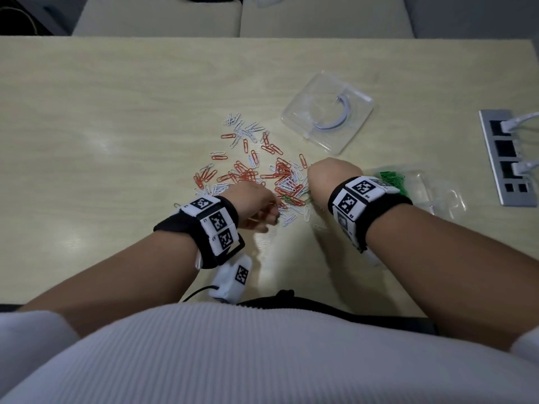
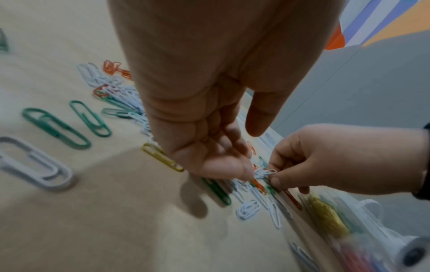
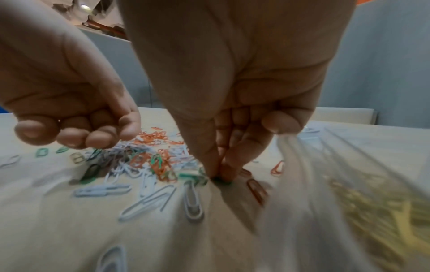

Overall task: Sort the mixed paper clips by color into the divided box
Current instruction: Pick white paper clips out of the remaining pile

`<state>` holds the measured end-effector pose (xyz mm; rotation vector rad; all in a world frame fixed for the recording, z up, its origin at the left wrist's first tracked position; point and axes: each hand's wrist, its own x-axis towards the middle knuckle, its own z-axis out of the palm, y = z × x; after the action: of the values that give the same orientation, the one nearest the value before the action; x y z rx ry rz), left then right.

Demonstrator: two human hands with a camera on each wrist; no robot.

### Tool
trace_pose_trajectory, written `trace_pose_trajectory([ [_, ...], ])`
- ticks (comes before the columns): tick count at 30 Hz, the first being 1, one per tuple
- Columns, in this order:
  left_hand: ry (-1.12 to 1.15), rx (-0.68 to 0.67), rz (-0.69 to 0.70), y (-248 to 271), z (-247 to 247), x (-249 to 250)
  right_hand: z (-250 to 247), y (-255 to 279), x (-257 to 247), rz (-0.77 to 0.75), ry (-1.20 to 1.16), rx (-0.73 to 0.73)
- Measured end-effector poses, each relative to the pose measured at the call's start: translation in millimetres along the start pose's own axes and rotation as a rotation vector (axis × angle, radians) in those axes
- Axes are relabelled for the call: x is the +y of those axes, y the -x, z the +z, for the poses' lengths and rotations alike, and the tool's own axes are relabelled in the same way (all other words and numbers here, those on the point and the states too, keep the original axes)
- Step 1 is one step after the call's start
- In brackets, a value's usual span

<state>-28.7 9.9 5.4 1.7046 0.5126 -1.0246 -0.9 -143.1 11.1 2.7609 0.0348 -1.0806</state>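
the right hand (image 3: 232,103) is lowered to the table (image 1: 116,112) at the right edge of the pile of paper clips (image 1: 256,170). its thumb and forefinger are closed narrowly on a green clip (image 3: 221,179) that lies flat on the wood; the clip is pinched, but it is not yet lifted. the other fingers are held up, away from the pile.

the left hand (image 1: 256,205) is kept just to the left, over the near edge of the pile. its fingers are curled; in the left wrist view the fingertips (image 2: 232,171) are seen touching some white clips, but it cannot be told if one is really gripped.

the pile is mostly orange and white, with a few green clips mixed in near the hands. some green clips and a yellow clip (image 2: 163,158) lie apart on the near left side. the divided box (image 1: 431,188), of clear plastic, stands just right of the right hand; green clips (image 1: 392,177) are already gathered in its far compartment, and yellow clips (image 3: 377,211) in another one. a clear lid (image 1: 328,112) is placed farther away.

to do this step well, only one clip should be pinched, at its end, and it should be lifted straight so that hooked neighbours are not dragged along. then it should be carried to the right and dropped into the green compartment only.
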Motion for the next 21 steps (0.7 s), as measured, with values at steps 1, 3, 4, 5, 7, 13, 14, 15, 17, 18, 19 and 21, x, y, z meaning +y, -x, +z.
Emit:
trace_pose_trajectory([
  [1,0.009,-0.014,-0.002,-2,0,2,16,-29,5,0.055,-0.02,-0.024],
  [3,0.029,-0.049,-0.002,-6,0,7,36,-66,14,0.065,-0.074,-0.089],
  [4,0.043,-0.062,-0.005,-7,0,9,33,-63,14,0.063,-0.045,-0.089],
  [5,0.054,-0.068,-0.01,-9,0,11,23,-44,11,0.063,-0.047,-0.055],
  [7,0.063,-0.064,-0.013,-12,0,15,-4,2,1,0.001,-0.002,-0.022],
  [13,0.094,-0.059,-0.007,-18,6,17,5,9,4,-0.067,-0.013,0.036],
  [14,0.1,-0.06,-0.008,-18,7,17,9,7,6,-0.071,0.0,0.024],
  [15,0.11,-0.063,-0.008,-18,9,18,9,8,7,-0.082,-0.01,0.039],
  [17,0.145,-0.073,-0.007,-18,12,17,7,12,7,-0.119,-0.04,0.068],
  [18,0.164,-0.082,-0.006,-18,14,16,4,15,5,-0.142,-0.082,0.093],
  [19,0.176,-0.095,-0.007,-18,15,16,2,16,5,-0.178,-0.142,0.109],
  [21,0.206,-0.13,-0.012,-18,18,15,-4,20,1,-0.262,-0.266,0.118],
])
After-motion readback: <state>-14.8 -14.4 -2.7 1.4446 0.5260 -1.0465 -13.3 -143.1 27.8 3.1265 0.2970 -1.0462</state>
